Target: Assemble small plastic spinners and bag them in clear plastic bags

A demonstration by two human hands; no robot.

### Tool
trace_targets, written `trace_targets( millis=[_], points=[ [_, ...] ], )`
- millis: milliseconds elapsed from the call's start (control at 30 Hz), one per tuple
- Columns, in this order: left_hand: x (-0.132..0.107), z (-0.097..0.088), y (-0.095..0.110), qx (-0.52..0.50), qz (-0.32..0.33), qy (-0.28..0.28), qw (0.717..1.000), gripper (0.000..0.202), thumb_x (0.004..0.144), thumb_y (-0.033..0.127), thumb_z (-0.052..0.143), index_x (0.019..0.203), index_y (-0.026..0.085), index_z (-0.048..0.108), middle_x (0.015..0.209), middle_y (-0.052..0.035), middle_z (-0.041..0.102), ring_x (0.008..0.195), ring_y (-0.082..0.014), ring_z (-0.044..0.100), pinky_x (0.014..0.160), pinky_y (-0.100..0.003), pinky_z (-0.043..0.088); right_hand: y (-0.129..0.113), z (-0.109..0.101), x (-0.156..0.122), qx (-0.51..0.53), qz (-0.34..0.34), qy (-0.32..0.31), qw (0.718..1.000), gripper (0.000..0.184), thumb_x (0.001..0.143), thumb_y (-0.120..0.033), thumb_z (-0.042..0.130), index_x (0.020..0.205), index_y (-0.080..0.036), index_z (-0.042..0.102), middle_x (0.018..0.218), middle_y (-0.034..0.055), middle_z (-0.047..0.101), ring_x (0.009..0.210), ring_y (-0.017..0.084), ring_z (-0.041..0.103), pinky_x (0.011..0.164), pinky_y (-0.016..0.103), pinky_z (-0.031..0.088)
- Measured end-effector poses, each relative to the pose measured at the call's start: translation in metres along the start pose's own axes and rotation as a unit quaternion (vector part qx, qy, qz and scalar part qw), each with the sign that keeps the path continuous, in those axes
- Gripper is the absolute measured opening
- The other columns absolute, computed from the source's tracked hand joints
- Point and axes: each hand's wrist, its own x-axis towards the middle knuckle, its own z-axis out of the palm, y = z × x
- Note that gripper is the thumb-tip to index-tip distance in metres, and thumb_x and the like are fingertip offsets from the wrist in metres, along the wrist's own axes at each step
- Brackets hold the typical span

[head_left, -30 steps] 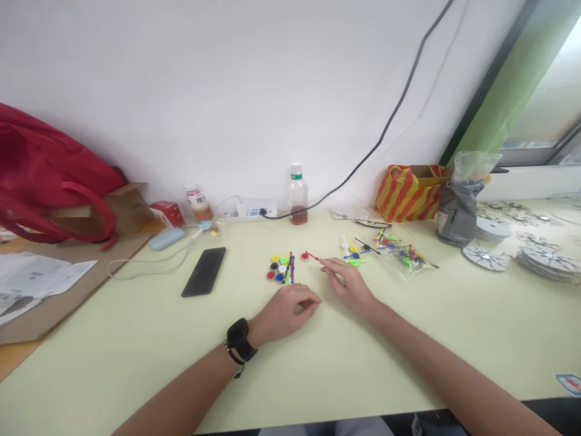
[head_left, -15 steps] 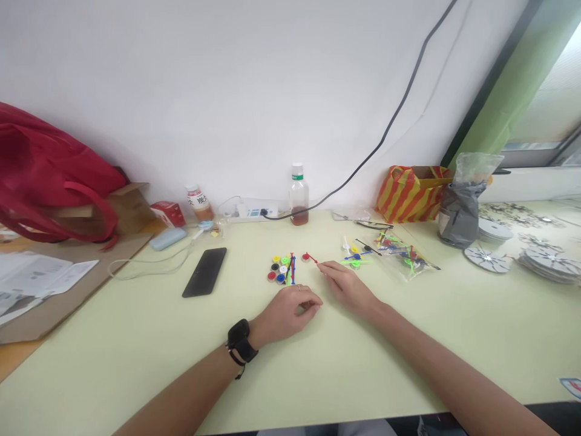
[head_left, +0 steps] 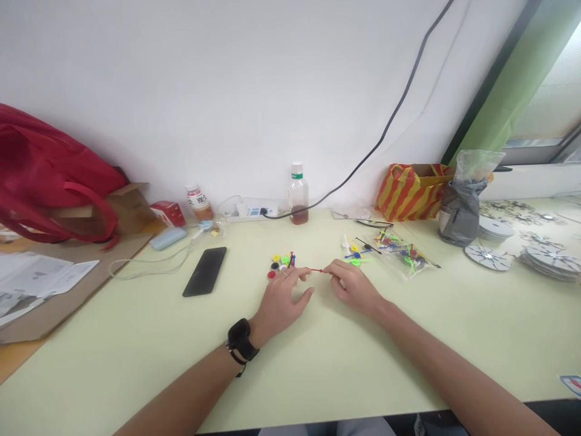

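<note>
My right hand (head_left: 351, 286) pinches one end of a thin red plastic arrow (head_left: 316, 270) above the table. My left hand (head_left: 282, 298), with a black watch on its wrist, has its thumb and fingers apart. Its fingertips are close to the arrow's other end; whether they touch it I cannot tell. Beyond the left hand lie several small round discs, among them a red disc (head_left: 271, 275) and a yellow disc (head_left: 276, 258). Blue, black and red arrows (head_left: 292, 259) stand close beside the discs, partly hidden by the left hand.
Loose coloured arrow pieces (head_left: 356, 251) and a clear bag of more pieces (head_left: 408, 257) lie to the right. A black phone (head_left: 204, 272) is at left. A bottle (head_left: 298, 200) stands by the wall. Stacked white discs (head_left: 551, 260) and a grey bag (head_left: 459, 212) are far right.
The red arrow has come nearer and now lies level between my hands. My left hand has opened and reached forward to it, covering part of the discs.
</note>
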Motion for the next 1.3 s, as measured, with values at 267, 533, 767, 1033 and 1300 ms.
trace_targets(
  millis=[267,533,767,1033,1300],
  points=[
    [0.001,0.001,-0.006,0.088,0.024,-0.041,0.995,0.017,0.101,0.028,0.059,0.113,0.024,0.071,0.118,-0.0071,0.066,0.111,-0.0294,0.052,0.101,-0.05,0.044,-0.011,-0.006,-0.001,0.08,0.047,-0.016,0.996,0.026,0.09,-0.007,0.04,0.095,-0.023,0.061,0.087,0.0025,0.065,0.08,0.02,0.061,0.073,0.031,0.045],
    [0.003,0.0,-0.01,0.063,-0.012,-0.046,0.997,0.011,0.098,0.034,0.066,0.094,0.024,0.067,0.094,-0.0032,0.071,0.102,-0.0278,0.054,0.091,-0.045,0.044,-0.011,0.0,0.002,0.194,0.103,-0.084,0.972,0.02,0.101,-0.03,0.05,0.095,-0.021,0.067,0.084,0.0028,0.069,0.071,0.017,0.058,0.063,0.029,0.044],
    [0.003,0.001,-0.012,-0.056,-0.027,-0.022,0.998,0.005,0.097,0.026,0.067,0.1,0.023,0.067,0.092,-0.0006,0.071,0.08,-0.0169,0.063,0.076,-0.032,0.05,-0.016,-0.013,0.002,0.271,0.112,-0.137,0.946,0.02,0.099,-0.035,0.057,0.097,-0.021,0.071,0.086,0.0029,0.07,0.074,0.016,0.06,0.066,0.029,0.049],
    [0.005,0.007,-0.013,-0.176,-0.058,0.063,0.981,0.022,0.09,0.027,0.075,0.11,0.019,0.072,0.101,-0.0057,0.078,0.081,-0.017,0.075,0.083,-0.034,0.064,-0.016,-0.018,0.005,0.29,0.138,-0.071,0.944,0.021,0.099,-0.041,0.06,0.096,-0.021,0.066,0.087,0.0035,0.069,0.078,0.018,0.063,0.072,0.032,0.052],
    [0.004,0.008,-0.007,-0.272,-0.083,0.035,0.958,0.039,0.087,0.032,0.079,0.122,0.017,0.071,0.111,-0.0117,0.078,0.098,-0.0237,0.077,0.097,-0.043,0.064,-0.02,-0.018,0.008,0.43,0.195,-0.03,0.881,0.028,0.086,-0.045,0.079,0.084,-0.021,0.064,0.083,0.0011,0.066,0.078,0.017,0.064,0.077,0.033,0.053]
  ],
)
